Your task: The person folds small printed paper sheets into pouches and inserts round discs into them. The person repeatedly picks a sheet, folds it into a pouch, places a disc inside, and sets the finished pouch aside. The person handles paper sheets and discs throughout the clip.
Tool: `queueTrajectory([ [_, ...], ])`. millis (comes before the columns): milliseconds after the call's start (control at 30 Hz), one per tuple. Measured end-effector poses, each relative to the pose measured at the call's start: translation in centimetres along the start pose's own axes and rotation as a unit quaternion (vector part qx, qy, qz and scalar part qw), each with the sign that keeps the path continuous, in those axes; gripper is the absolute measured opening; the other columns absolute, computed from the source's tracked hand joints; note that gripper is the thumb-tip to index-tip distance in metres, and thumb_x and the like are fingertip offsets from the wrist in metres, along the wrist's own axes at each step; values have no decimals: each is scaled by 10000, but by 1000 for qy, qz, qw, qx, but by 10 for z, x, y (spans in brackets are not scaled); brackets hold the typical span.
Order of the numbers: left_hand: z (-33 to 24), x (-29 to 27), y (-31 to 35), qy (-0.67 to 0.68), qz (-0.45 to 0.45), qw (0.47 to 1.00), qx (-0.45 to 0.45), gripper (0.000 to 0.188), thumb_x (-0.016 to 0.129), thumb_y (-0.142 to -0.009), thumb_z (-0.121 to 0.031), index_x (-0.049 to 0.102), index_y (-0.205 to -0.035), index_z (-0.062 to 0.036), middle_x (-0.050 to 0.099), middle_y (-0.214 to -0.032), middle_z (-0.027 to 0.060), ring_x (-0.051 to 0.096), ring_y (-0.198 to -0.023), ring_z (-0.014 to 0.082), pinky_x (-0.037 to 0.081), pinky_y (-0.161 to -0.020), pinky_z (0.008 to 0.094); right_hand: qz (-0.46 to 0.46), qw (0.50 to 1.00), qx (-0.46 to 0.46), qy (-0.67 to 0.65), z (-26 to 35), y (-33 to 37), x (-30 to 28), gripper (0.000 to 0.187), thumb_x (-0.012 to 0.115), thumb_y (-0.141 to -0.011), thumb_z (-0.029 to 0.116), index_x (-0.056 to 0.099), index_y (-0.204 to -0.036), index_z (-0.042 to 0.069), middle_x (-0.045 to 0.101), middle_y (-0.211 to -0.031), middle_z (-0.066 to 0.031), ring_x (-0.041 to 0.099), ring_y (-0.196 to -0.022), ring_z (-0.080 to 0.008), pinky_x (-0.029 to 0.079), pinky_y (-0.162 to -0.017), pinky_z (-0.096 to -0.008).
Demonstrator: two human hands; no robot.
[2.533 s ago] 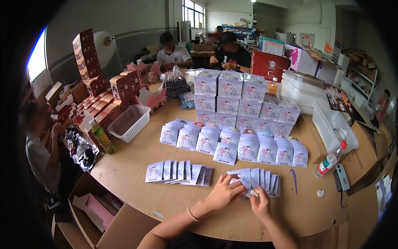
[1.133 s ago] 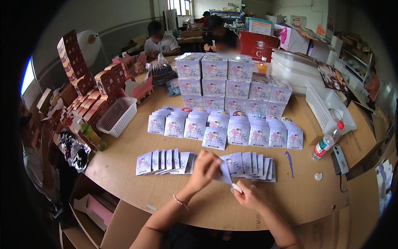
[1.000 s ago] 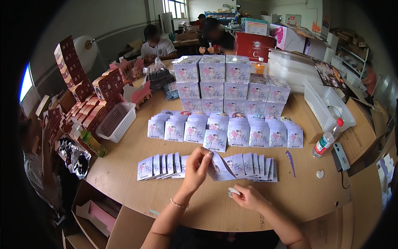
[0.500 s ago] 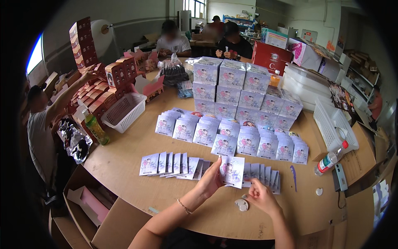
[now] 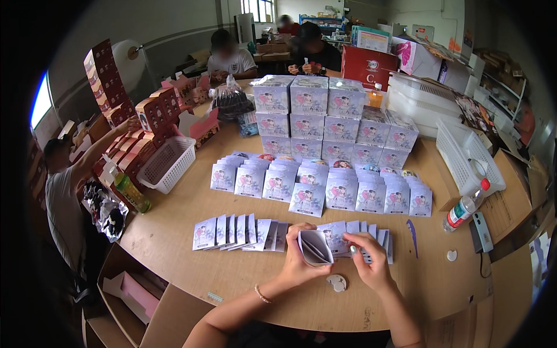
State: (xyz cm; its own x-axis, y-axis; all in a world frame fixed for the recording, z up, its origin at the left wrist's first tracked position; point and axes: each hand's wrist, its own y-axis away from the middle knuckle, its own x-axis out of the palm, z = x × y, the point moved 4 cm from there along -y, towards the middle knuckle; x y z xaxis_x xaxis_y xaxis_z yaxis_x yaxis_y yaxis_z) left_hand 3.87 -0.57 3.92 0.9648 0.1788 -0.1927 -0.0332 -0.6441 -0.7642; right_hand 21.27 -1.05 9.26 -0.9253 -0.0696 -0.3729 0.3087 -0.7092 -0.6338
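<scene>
Two hands: both meet at the near edge of the round wooden desk, around one small pouch.
Left hand: clasped on the pale pouch, gripping its left side and underside, mouth spread open and tipped toward the viewer.
Right hand: fingers pinched at the pouch's right edge, over the fanned packets; whether it grips the pouch or only steadies it, I cannot tell.
Pouch position: lifted just above the desk, between the hands, nearer the left; its long axis runs roughly left to right, opening facing back toward the person.
Key relation: a small round white disc lies on the desk just below the pouch, between the two wrists, about equally near both hands.
Nearby rows: a fan of flat packets to the left, another fan partly under the right hand, rows of upright printed bags behind, stacked boxes further back.
Others: a person at the left edge reaches to red cartons; two sit at the far side.
Change since half a second ago: then the packet was held up flat, its printed face showing; now it is turned and spread open at the mouth, and the hands have drawn lower and closer together.
</scene>
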Motion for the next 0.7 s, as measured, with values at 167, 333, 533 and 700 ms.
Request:
queueTrajectory([
  [167, 5, 1, 4, -84, 68, 994, -16, 916, 877, -539, -234, 306, -1223, -21, 409, -1136, 170, 447, -1041, 301, 389, -901, 418, 79, 996, -33, 33, 22, -30, -5, 251, 578, -790, -57, 616, -1029, 11, 627, -973, -109, 609, -859, -231, 487, -773, -303],
  [333, -10, 9, 8, -87, 146, 985, -14, 955, 910, -507, -304, 316, -1199, -19, 472, -1064, 187, 483, -986, 322, 412, -845, 422, 78, 985, 129, 77, -47, -61, 8, 202, 618, -806, 16, 579, -1004, 15, 618, -914, -103, 615, -785, -213, 504, -704, -319],
  [533, 2, 8, 18, 1, 42, 999, 18, 981, 903, -498, -316, 290, -1207, -25, 459, -1117, 194, 471, -1030, 348, 408, -884, 437, 145, 891, -54, 427, -99, -86, 82, 663, 808, -627, 276, 494, -1149, 13, 524, -1027, -106, 511, -988, -257, 459, -810, -373],
  [700, 2, 5, 12, -40, 38, 998, 9, 1050, 924, -485, -313, 235, -1236, -63, 422, -1091, 172, 480, -977, 287, 431, -785, 401, 187, 863, -22, 468, -129, -106, 106, 935, 857, -521, 378, 423, -1255, -5, 496, -1062, -107, 462, -1030, -275, 431, -847, -395],
])
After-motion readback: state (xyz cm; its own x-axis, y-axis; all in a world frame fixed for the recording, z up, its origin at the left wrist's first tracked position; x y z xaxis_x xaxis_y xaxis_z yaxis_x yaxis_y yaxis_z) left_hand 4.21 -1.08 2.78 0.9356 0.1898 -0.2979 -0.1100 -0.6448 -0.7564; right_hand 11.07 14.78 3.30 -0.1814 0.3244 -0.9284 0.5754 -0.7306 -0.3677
